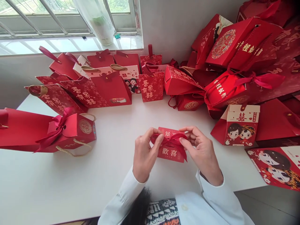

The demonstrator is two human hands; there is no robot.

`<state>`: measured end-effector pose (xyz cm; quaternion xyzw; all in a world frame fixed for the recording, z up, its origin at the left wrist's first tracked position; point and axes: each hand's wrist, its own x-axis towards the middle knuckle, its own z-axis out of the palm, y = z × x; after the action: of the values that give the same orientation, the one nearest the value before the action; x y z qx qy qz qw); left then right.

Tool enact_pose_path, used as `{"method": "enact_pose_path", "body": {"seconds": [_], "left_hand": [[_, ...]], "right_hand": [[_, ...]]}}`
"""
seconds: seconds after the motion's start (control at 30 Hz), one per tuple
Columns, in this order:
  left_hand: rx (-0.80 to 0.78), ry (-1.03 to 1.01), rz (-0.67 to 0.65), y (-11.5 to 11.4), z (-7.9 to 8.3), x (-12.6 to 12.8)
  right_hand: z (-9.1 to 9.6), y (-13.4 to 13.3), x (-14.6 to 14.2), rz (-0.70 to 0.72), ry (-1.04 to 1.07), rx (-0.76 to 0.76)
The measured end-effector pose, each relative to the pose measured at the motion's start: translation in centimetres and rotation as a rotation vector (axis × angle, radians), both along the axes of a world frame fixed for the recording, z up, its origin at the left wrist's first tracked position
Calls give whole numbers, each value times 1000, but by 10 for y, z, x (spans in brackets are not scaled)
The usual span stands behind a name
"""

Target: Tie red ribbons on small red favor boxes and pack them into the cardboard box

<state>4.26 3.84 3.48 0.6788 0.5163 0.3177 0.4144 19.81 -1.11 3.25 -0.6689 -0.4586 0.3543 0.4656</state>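
A small red gift box [170, 152] with gold characters and a red ribbon bow [172, 140] across it rests on the white table [112, 175] right in front of me. My left hand [144, 154] pinches the bow's left loop between thumb and fingers. My right hand [200, 151] pinches the bow's right loop and steadies the box from the right. Both hands are closed on the ribbon.
Red gift bags and boxes [105, 87] line the far edge under the window. A high pile of red boxes [246, 53] fills the right. A large red bag with a bow [49, 129] lies at the left. A cartoon-couple box [241, 128] stands beside my right hand.
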Motion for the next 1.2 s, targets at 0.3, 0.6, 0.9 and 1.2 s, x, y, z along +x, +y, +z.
{"method": "enact_pose_path", "body": {"seconds": [0.3,0.6,0.9,1.2], "left_hand": [[-103,-36,-30,1,5,-3],[-97,-32,-104,1,2,-7],[-220,-161,-77,2,9,-11],[-176,-201,-173,-6,1,-21]], "right_hand": [[11,3,2,93,-160,18],[9,5,-4,-57,-320,137],[-3,2,6,18,109,47],[12,5,6,157,-288,140]]}}
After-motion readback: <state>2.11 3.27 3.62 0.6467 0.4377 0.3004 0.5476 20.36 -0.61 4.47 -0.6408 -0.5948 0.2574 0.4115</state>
